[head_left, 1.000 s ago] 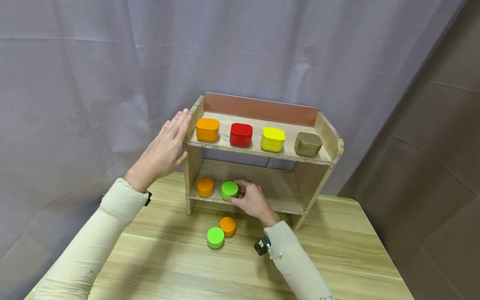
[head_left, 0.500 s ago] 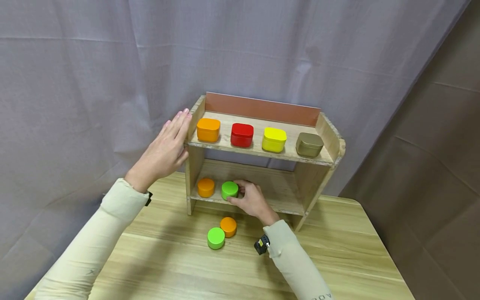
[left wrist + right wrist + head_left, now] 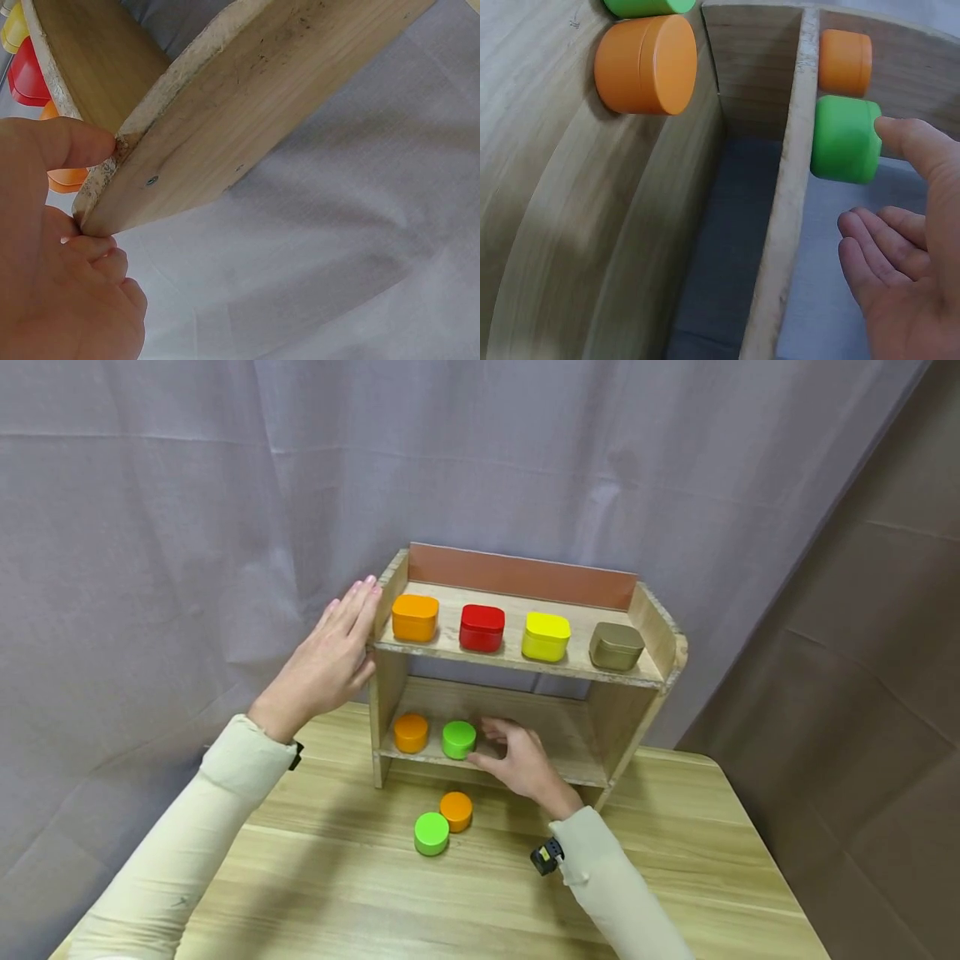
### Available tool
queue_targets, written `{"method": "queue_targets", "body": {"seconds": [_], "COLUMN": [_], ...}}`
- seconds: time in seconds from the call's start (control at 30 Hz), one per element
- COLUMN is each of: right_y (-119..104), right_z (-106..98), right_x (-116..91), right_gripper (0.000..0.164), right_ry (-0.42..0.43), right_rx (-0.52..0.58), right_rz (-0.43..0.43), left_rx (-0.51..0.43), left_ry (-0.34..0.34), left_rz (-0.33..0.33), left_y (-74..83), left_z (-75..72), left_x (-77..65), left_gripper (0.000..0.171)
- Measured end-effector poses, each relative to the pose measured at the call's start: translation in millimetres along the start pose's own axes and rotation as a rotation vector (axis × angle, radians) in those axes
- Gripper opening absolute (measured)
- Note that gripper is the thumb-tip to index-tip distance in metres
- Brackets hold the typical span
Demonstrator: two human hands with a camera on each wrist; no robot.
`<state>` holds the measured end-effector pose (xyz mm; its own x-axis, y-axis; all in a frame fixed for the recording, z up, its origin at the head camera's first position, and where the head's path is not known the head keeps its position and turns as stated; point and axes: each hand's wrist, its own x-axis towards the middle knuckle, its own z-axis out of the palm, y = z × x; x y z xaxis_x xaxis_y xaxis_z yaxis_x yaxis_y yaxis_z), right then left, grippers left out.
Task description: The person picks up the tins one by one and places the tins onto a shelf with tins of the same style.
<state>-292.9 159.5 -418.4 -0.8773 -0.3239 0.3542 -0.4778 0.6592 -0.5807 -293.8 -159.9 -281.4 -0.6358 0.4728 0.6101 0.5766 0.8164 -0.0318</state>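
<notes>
One green tin [image 3: 459, 740] stands on the lower shelf [image 3: 566, 756], the right hand [image 3: 522, 763] just beside it, grip spread loose. The left hand [image 3: 330, 657], its grip unclenched too, rests straight-fingered against the left side of the rack [image 3: 387, 697].

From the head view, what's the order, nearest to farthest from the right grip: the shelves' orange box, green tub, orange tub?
1. Green tub: lower shelf, just left.
2. Orange tub: same shelf, farther left.
3. Orange box: upper shelf, left end.
</notes>
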Motion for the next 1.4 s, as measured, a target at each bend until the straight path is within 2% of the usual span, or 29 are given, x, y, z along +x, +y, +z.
{"method": "queue_targets", "body": {"seconds": [0.37, 0.6, 0.83, 1.0, 1.17, 1.4], "right_y": [0.5, 0.0, 3.7, 10.9, 19.1, 27.4], "right_z": [-22.4, -24.6, -10.7, 4.8, 19.4, 38.0], "right_x": [-36.8, -56.0, -73.0, -80.8, -83.3, -78.4], "right_gripper": [0.066, 0.066, 0.06, 0.063, 0.065, 0.06], "right_ry": [-0.077, -0.097, -0.094, -0.12, -0.155, -0.151], "right_rx": [-0.043, -0.066, -0.031, -0.013, 0.019, 0.066], "right_rz": [0.048, 0.049, 0.034, 0.02, 0.025, 0.011], "left_rx": [0.008, 0.003, 0.004, 0.004, 0.004, 0.01], "left_ry": [0.006, 0.008, 0.008, 0.004, 0.006, 0.017], "left_rz": [0.008, 0.009, 0.011, 0.006, 0.007, 0.017], "left_y": [0.8, 0.3, 0.2, 0.9, 1.8, 0.6], "left_z": [-1.3, -2.2, -1.9, -0.6, -0.5, -1.4], "left_x": [-0.5, -1.5, -0.8, -0.1, 0.0, -0.4], "left_gripper": [0.088, 0.087, 0.087, 0.086, 0.086, 0.086]}}
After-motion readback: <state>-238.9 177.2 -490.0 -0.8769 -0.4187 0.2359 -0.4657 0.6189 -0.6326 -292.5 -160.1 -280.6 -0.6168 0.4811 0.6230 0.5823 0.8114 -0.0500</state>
